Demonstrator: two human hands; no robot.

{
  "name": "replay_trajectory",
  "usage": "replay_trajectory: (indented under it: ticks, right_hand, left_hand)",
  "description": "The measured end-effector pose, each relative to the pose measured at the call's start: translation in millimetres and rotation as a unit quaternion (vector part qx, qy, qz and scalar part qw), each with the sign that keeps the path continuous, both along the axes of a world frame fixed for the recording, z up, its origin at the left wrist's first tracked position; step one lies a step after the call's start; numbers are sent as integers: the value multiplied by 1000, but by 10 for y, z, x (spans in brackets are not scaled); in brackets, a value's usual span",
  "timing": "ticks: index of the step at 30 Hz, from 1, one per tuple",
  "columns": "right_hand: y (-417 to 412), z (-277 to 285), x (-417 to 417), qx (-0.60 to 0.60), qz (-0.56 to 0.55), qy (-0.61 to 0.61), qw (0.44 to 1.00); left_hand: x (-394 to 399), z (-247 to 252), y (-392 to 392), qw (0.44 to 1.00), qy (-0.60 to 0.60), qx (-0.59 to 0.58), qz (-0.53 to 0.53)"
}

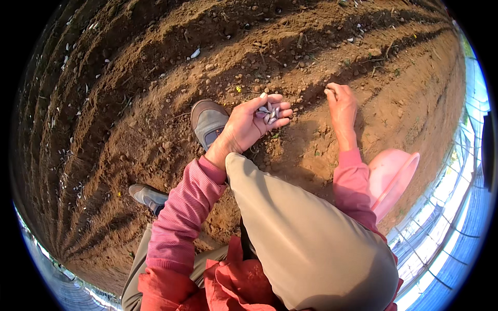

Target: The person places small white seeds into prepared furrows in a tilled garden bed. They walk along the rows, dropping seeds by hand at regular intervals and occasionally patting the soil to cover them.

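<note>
Palm up above the soil, my left hand point(249, 122) cradles several garlic cloves point(269, 114) between its palm and curled fingers. My right hand point(343, 107) hangs over a furrow point(319, 91) to the right, its thumb and forefinger together at the tips; whether something small is pinched there cannot be told. A pink plastic basin point(391, 179) stands tilted beside my right forearm, its inside hidden. Pale cloves lie scattered along the furrows, one larger white clove point(195, 53) above my left hand.
Ridged brown soil point(155, 105) with small stones and dry stalks curves across the view. My shoes point(209, 120) stand on the soil at the left and centre. Translucent sheeting on a frame point(447, 233) borders the ground at the right. My bent knee is below my left hand.
</note>
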State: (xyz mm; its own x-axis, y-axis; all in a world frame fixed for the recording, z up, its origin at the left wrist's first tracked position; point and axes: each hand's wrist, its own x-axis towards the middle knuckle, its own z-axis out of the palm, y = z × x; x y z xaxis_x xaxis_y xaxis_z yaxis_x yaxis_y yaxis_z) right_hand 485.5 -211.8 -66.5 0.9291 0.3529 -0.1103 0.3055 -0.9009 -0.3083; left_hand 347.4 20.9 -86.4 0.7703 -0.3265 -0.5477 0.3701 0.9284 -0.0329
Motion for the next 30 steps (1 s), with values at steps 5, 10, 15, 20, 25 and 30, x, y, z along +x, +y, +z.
replay_trajectory:
  ticks: [5,10,15,20,25,30]
  right_hand:
    - [744,487,-591,200,77,150,965]
    - [745,410,-659,173,101,128,971]
    - [746,409,-672,98,129,17,987]
    - [171,125,-193,141,-124,65,980]
    - [-565,-171,413,29,-181,28,983]
    - [-542,-401,699,-196,-39,4,980]
  left_hand:
    - [-24,-142,-86,998,-33,-49,23]
    - [-2,-121,-156,999,-14,-35,1]
    - [31,-114,-159,999,-12,-38,9]
    - [21,-32,-47,1000,-4,-25,2]
    - [-44,-145,-17,1000,-5,-22,9]
    - [-69,-133,-60,1000,16,-25,-3]
